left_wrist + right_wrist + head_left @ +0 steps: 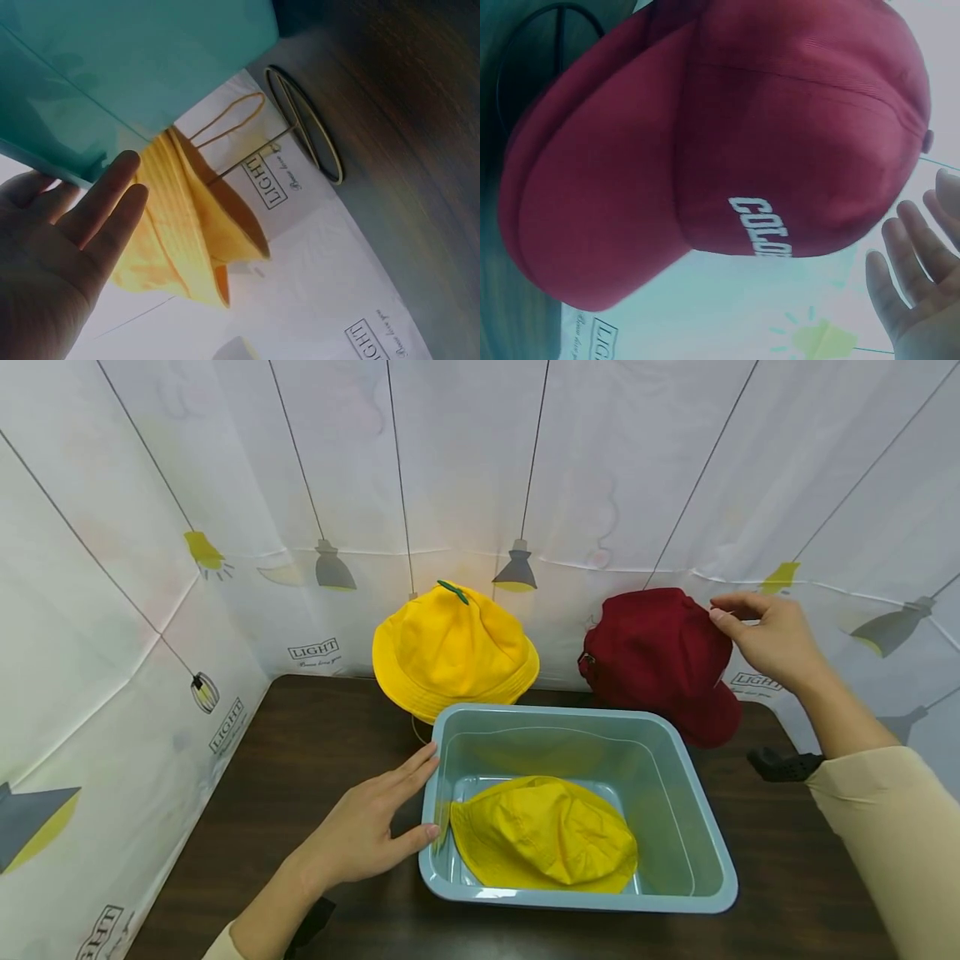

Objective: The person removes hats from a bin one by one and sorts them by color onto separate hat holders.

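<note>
A light blue plastic basin (pixel 585 902) stands on the dark table, with a yellow bucket hat (pixel 543 835) lying inside it. My left hand (pixel 367 827) touches the basin's left rim with extended fingers. Behind the basin, a yellow hat with a green sprout (pixel 453 647) sits on a wire stand (pixel 304 124). On the right, a dark red baseball cap (pixel 660 652) with white lettering appears raised above the table, its brim to the right. Beside its crown is my right hand (pixel 772 631), fingers loosely bent; in the right wrist view they look apart from the cap.
A white curtain (pixel 465 460) printed with hanging lamps rises behind and beside the dark wooden table (pixel 315 760). Part of a round stand base (pixel 551 60) shows below the red cap. Dark wrist straps (pixel 783 766) sit on both wrists.
</note>
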Available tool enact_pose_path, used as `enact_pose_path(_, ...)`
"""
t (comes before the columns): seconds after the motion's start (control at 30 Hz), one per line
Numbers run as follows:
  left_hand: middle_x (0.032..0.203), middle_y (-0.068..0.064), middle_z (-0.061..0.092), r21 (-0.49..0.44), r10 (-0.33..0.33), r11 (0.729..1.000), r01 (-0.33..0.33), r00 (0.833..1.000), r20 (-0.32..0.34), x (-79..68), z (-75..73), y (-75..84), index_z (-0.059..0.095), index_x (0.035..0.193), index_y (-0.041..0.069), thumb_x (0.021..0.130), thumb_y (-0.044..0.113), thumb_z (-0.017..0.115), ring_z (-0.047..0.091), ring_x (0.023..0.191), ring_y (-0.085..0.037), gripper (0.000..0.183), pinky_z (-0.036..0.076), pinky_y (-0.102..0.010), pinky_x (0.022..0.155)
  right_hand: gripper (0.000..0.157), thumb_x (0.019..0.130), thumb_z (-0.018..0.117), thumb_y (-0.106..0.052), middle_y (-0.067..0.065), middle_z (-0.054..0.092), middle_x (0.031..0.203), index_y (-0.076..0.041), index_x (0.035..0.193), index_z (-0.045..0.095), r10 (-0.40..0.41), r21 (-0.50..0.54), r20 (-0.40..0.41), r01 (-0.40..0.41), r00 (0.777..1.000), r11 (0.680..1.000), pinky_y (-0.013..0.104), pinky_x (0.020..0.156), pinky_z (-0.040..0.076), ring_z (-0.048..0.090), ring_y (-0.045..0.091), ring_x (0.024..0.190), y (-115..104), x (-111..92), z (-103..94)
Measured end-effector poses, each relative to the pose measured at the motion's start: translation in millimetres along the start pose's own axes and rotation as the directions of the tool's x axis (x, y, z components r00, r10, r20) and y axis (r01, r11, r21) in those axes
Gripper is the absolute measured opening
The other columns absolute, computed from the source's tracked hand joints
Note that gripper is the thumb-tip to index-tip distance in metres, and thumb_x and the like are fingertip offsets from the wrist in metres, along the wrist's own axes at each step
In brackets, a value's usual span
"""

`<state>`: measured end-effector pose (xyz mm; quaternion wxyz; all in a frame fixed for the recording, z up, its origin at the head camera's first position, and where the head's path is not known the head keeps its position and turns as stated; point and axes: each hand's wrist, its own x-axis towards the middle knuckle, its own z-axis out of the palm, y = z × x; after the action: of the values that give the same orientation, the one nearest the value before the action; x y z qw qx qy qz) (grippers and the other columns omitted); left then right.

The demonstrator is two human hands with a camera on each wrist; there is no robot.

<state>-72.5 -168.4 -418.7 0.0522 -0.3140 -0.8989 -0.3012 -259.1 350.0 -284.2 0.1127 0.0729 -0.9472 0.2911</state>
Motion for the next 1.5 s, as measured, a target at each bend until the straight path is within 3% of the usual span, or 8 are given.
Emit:
enact_pose_path(0.1,0.173,0.004,0.023,-0.001,-0.002,1.000,0.002,1.000,0.001,-0.8,0.6,-0.5,0.037,0.163,0.010,0.102,0.049,0.063,0.044,0.148,-0.022,0.077,0.046,-0.053,0.112,0.051,0.109,0.053,-0.041,0.025,0.065,0.132,-0.004,0.141,0.064,-0.005,-0.011,0.004,0.005,1.000,1.000,0.022,0.073,0.042,0.054,0.033,0.118,-4,-2,-3.8)
enact_pose_path(0.37,0.173,0.006,0.022,-0.013,-0.012,1.000,0.012,1.000,0.000,-1.7,1.2,-1.4,0.037,0.163,0.011,0.102,0.048,0.063,0.043,0.149,-0.022,0.076,0.045,-0.054,0.112,0.047,0.107,0.057,-0.038,-0.002,0.070,0.119,-0.007,0.141,0.066,-0.042,-0.002,-0.026,0.042,0.999,0.999,0.013,0.074,0.042,0.050,-0.007,0.095,-17,-7,-17.1)
enact_pose_path(0.77,0.173,0.006,0.022,-0.019,-0.010,1.000,0.010,1.000,-0.004,-2.2,1.8,-2.0,0.038,0.163,0.010,0.102,0.047,0.064,0.043,0.148,-0.022,0.076,0.045,-0.053,0.112,0.045,0.106,0.060,-0.036,0.023,0.066,0.131,-0.010,0.143,0.065,-0.076,-0.007,-0.024,0.075,0.997,0.997,0.010,0.067,0.044,0.054,-0.007,0.088,-43,-22,-23.3)
enact_pose_path(0.87,0.173,0.005,0.022,-0.014,-0.006,1.000,0.006,1.000,-0.009,-2.6,2.0,-2.3,0.038,0.163,0.010,0.102,0.047,0.064,0.043,0.148,-0.022,0.076,0.045,-0.053,0.113,0.044,0.106,0.060,-0.036,0.016,0.068,0.130,-0.012,0.143,0.065,-0.076,0.002,-0.017,0.076,0.997,0.997,0.011,0.068,0.044,0.054,-0.011,0.088,-49,-27,-23.5)
enact_pose_path(1.03,0.173,0.005,0.023,-0.010,-0.002,1.000,0.002,1.000,-0.013,-2.7,2.5,-2.1,0.037,0.163,0.010,0.102,0.047,0.064,0.043,0.149,-0.022,0.076,0.045,-0.053,0.112,0.042,0.105,0.064,-0.034,-0.011,0.069,0.119,-0.015,0.142,0.066,-0.092,0.044,-0.013,0.092,0.996,0.995,0.009,0.069,0.046,0.056,-0.011,0.092,-60,-34,-21.4)
enact_pose_path(1.1,0.173,0.005,0.023,-0.012,-0.003,1.000,0.002,1.000,-0.013,-2.3,2.5,-1.8,0.037,0.164,0.011,0.102,0.047,0.064,0.042,0.149,-0.022,0.076,0.045,-0.053,0.112,0.041,0.104,0.065,-0.032,-0.011,0.069,0.120,-0.016,0.142,0.066,-0.113,0.055,-0.014,0.113,0.994,0.992,0.009,0.069,0.047,0.057,-0.010,0.094,-63,-38,-19.3)
enact_pose_path(1.3,0.173,0.004,0.024,-0.019,0.001,1.000,-0.001,1.000,-0.014,-1.7,2.9,-1.9,0.036,0.164,0.011,0.103,0.047,0.063,0.042,0.149,-0.022,0.076,0.046,-0.054,0.112,0.040,0.104,0.066,-0.024,0.014,0.068,0.130,-0.014,0.143,0.065,-0.204,0.083,-0.016,0.205,0.979,0.975,0.005,0.075,0.046,0.056,-0.004,0.100,-76,-46,-10.1)
enact_pose_path(1.5,0.173,0.004,0.023,-0.034,0.001,0.999,-0.002,1.000,-0.016,-0.9,3.7,-2.5,0.035,0.164,0.012,0.103,0.048,0.063,0.042,0.149,-0.022,0.076,0.046,-0.053,0.112,0.042,0.103,0.066,-0.017,-0.004,0.068,0.130,-0.013,0.145,0.062,-0.258,0.141,-0.024,0.258,0.966,0.956,0.008,0.081,0.046,0.060,0.001,0.103,-86,-53,-1.7)
